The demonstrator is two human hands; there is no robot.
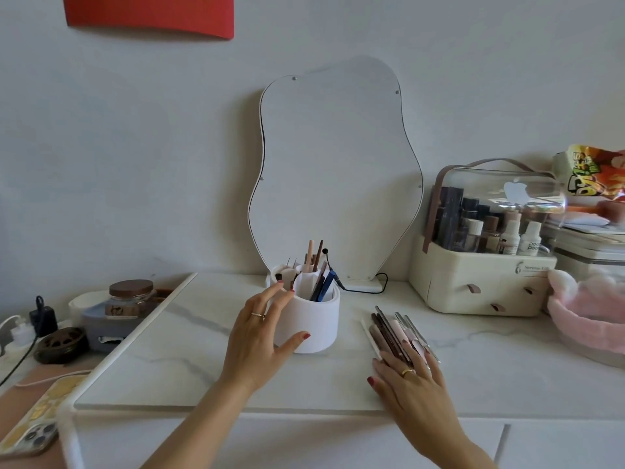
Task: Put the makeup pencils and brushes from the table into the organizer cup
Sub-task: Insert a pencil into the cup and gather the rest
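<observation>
Right hand (411, 377) fingers (419, 353) are lying spread and flat over the near ends of the pencil-and-brush bundle (394, 333), pinning it to the table (203, 367) rather than gripping; nothing is lifted yet. I'm reading that as squaring the sticks up so they come away in one pinch.

Left hand (258, 333) fingers are apart, thumb on the near wall of the organizer cup (314, 326), fingertips at its left rim, not fully closed on it. Likely bracing the cup so it isn't tipping or sliding when sticks go in.

Bundle is sitting just right of the cup, near but not touching, fanned slightly, ends pointing away from me.

Counts: one cup with several tube compartments, exact number unclear; at least five or six sticks are already standing in it. On the table I'm seeing roughly eight to ten, overlapping too much for a firm count. Can't split pencils from brushes in that pile.

Task is looking partway done.
</observation>
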